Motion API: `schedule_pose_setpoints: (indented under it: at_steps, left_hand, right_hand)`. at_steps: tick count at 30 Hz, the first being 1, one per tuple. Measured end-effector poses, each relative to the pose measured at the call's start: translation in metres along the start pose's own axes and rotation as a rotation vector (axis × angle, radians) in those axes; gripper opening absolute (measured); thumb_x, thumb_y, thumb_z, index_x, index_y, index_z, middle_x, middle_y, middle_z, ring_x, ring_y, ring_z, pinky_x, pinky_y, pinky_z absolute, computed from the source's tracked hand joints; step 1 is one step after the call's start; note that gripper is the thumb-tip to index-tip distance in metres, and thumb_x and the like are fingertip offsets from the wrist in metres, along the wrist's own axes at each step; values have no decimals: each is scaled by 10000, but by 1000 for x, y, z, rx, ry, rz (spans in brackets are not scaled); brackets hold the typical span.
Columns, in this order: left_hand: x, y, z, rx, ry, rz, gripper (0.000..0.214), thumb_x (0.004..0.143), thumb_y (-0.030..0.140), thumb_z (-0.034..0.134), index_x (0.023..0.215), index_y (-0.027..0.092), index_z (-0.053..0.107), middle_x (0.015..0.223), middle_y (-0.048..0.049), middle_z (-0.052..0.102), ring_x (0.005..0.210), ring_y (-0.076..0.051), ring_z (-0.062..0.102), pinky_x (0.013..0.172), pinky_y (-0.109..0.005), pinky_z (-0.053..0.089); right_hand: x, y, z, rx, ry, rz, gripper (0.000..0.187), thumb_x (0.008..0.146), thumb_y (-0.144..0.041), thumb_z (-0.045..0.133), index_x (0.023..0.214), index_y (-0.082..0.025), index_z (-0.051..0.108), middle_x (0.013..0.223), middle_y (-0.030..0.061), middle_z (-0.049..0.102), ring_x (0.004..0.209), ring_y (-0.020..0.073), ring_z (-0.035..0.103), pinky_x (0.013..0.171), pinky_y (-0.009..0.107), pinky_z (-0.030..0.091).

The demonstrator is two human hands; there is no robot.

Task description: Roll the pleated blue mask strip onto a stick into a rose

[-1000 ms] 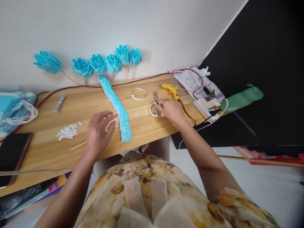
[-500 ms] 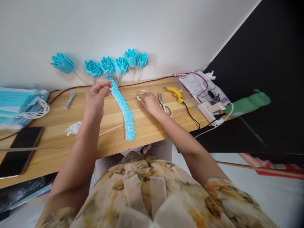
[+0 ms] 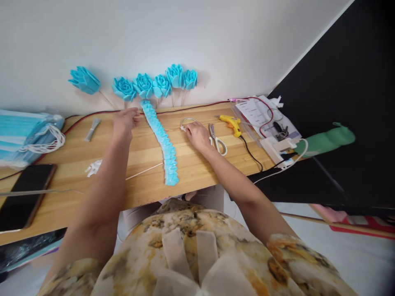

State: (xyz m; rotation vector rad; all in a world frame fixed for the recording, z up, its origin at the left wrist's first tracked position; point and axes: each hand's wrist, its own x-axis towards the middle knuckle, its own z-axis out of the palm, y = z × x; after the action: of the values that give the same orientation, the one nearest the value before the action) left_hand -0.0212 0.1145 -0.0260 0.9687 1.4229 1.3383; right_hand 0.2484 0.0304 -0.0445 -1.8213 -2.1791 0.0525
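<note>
A long blue pleated strip (image 3: 162,142) lies across the wooden table (image 3: 197,164), running from the wall toward the front edge. My left hand (image 3: 124,120) rests at its far end, fingers curled together against the strip's tip. My right hand (image 3: 197,134) lies right of the strip, with its fingers closed on the near edge of a small white ring (image 3: 189,120). White-handled scissors (image 3: 217,141) lie just right of that hand.
Several blue paper roses on sticks (image 3: 154,85) lean on the wall. A yellow glue gun (image 3: 232,122), papers, a power strip (image 3: 277,146) and a green bottle (image 3: 328,137) are right. Masks (image 3: 27,131), a phone (image 3: 24,193), white scraps (image 3: 93,167) and a thin stick (image 3: 143,170) are left.
My left hand went from the table's middle up to the strip's far end and settled there. My right hand left the scissors and moved left onto the white ring.
</note>
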Motion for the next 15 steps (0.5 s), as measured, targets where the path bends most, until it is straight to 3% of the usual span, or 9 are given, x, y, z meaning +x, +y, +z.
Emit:
schedule_pose_setpoints:
  at_steps: [6,15]
  left_hand:
    - [19,-14,4,102,11,-51,87,808,230,718,802,183,645,700,-16,649,580,-150,579,642,-325,554]
    - [40,-15,18,185,40,-30,215,1004,304,674,874,135,648,718,23,611,587,-104,565,583,-247,511]
  right_hand:
    - [0,2,3,23,30,72,287,1068,-193,441,1082,-142,724,1080,141,769,1034,277,666,891,357,453]
    - [0,11,14,157,148,83,222,1010,-206,509,1059,-180,723,1046,121,794,973,268,683,867,360,478]
